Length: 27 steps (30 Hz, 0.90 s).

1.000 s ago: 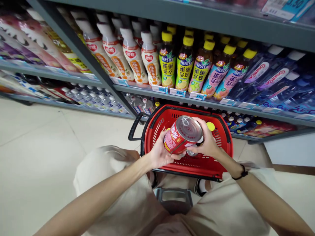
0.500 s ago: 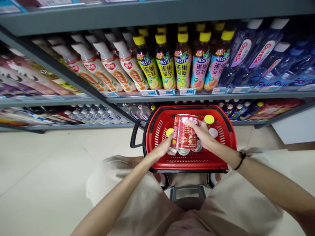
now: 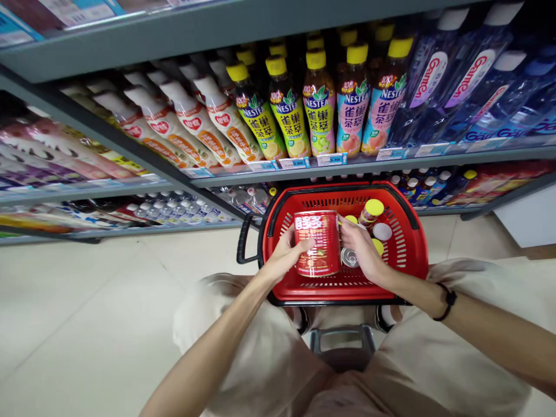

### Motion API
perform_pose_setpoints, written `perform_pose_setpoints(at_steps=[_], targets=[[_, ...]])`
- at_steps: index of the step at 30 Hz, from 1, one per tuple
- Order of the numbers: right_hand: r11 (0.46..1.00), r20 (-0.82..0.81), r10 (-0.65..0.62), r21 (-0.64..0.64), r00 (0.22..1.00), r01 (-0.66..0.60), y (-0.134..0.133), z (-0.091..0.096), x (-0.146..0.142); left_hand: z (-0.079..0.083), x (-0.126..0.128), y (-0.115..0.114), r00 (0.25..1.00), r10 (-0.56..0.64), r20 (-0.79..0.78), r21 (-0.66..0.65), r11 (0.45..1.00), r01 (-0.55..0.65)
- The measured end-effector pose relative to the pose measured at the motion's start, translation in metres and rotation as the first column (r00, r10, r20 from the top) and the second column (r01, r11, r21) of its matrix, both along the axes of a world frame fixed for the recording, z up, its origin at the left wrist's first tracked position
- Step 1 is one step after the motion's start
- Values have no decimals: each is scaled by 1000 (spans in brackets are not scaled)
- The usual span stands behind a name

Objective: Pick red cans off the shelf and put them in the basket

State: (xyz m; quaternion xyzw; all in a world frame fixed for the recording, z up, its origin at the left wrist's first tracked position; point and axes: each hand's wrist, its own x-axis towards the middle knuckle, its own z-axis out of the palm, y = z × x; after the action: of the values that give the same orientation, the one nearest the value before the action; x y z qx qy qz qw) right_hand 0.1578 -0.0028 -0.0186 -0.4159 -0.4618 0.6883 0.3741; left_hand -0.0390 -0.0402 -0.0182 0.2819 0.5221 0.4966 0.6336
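Above a pale tiled floor, beside a store shelf (image 3: 347,165) of Nestea bottles (image 3: 319,101), a red plastic shopping basket (image 3: 403,243) holds yellow-capped bottles (image 3: 371,211) and a can lying with its silver end (image 3: 350,256) showing. Over the basket's near half, a red-labelled can (image 3: 316,243) has its long axis pointing toward the shelf, held from either side between the left hand (image 3: 286,255) and right hand (image 3: 360,249), their fingers closed on it.
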Motion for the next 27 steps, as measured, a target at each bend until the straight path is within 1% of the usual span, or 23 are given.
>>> perform_pose_setpoints(at_steps=[2, 3, 5, 6, 7, 8, 9, 10, 11, 12, 13, 14, 15, 16, 17, 18, 20, 21, 24, 25, 27], targets=[[998, -54, 42, 59, 998, -39, -3, 9, 5, 6, -5, 1, 989, 46, 137, -79, 996, -35], [991, -52, 70, 117, 996, -63, -4, 13, 8, 9, -7, 1, 977, 65, 205, -109, 993, -43], [953, 22, 124, 275, 992, -126, -2, 20, 12, 12, -10, 0, 936, 111, 334, -125, 989, -72], [931, 66, 124, 336, 990, -139, -1, 22, 13, 14, -10, 0, 912, 135, 388, -114, 989, -97], [922, 94, 104, 365, 990, -132, 2, 22, 13, 16, -11, -1, 888, 154, 434, -96, 988, -124], [931, 96, 68, 352, 993, -98, 4, 20, 11, 18, -11, -1, 865, 167, 473, -75, 986, -149], [957, 76, 33, 286, 997, -54, 7, 17, 8, 20, -11, 0, 845, 173, 505, -56, 984, -168], [985, 46, 22, 168, 999, -30, 9, 12, 4, 23, -11, 0, 831, 176, 528, -40, 982, -183], [999, 7, 48, 12, 999, -48, 10, 7, -1, 25, -11, 1, 821, 180, 542, -30, 980, -195], [983, -45, 103, -151, 994, -109, 10, 2, -6, 28, -11, 2, 816, 186, 547, -24, 978, -207], [939, -109, 171, -283, 979, -195, 10, -2, -11, 29, -10, 3, 815, 198, 545, -24, 975, -221], [885, -178, 241, -362, 954, -291, 8, -4, -16, 30, -9, 4, 816, 217, 536, -30, 971, -238], [838, -245, 302, -393, 921, -379, 5, -6, -20, 30, -8, 4, 817, 244, 523, -39, 964, -263], [807, -299, 347, -388, 889, -446, 2, -6, -24, 30, -7, 4, 816, 279, 506, -50, 954, -295], [789, -337, 381, -367, 861, -493, -1, -5, -26, 28, -7, 3, 814, 315, 489, -62, 943, -328], [782, -356, 403, -343, 843, -520, -5, -4, -27, 26, -6, 2, 809, 345, 476, -73, 932, -355], [796, -349, 411, -312, 842, -518, -13, -1, -27, 22, -6, -1, 813, 356, 460, -90, 930, -356], [816, -334, 398, -298, 855, -496, -16, 1, -26, 21, -7, -2, 826, 331, 456, -94, 941, -325], [874, -318, 319, -266, 893, -407, -27, 1, -23, 21, -8, -3, 879, 197, 434, -82, 980, -179], [884, -329, 292, -265, 898, -385, -30, 0, -22, 22, -8, -3, 894, 160, 419, -72, 987, -143], [900, -341, 238, -275, 910, -338, -36, -3, -20, 24, -6, -1, 917, 117, 382, -50, 993, -106]])
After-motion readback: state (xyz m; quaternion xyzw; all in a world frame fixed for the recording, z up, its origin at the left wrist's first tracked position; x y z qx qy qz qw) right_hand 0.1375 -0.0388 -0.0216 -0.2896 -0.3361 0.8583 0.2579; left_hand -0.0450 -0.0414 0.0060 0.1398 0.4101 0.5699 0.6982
